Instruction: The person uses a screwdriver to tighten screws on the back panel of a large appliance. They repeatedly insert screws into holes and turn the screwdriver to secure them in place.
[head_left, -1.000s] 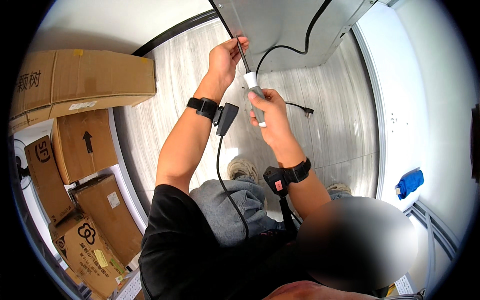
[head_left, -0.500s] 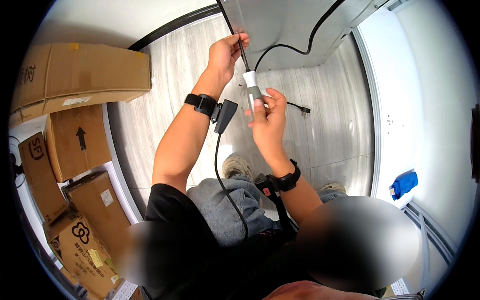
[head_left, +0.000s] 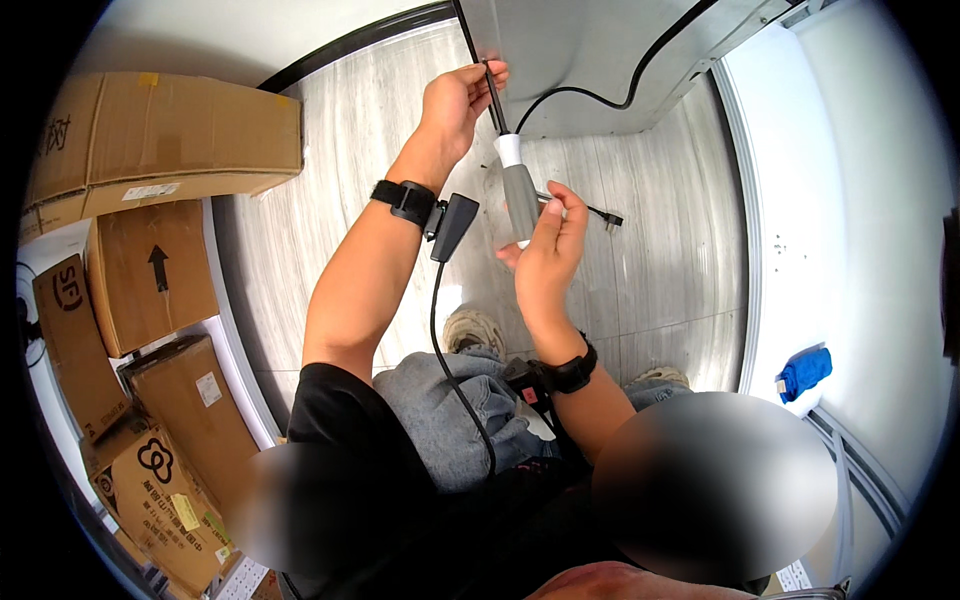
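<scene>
A screwdriver with a grey and white handle [head_left: 520, 192] points up and away from me. Its dark shaft runs to the edge of a grey metal panel [head_left: 560, 60]. My left hand [head_left: 455, 108] pinches the shaft near its far end, beside the panel's edge; the tip is hidden there. Around the handle's lower part is my right hand [head_left: 548, 240], its fingers spread and the thumb lifted off the grip. One fingertip shows behind the handle's end. What the screwdriver's tip meets cannot be made out.
A black cable [head_left: 640, 85] hangs across the panel, and a plug [head_left: 611, 220] lies on the wood-look floor [head_left: 345, 150]. Cardboard boxes [head_left: 195, 135] stack up on the left. A folded blue cloth [head_left: 806, 374] lies on the white surface at right.
My right thumb has come off the screwdriver's handle and its fingers have loosened. The handle has shifted slightly right. My left hand keeps its pinch on the shaft.
</scene>
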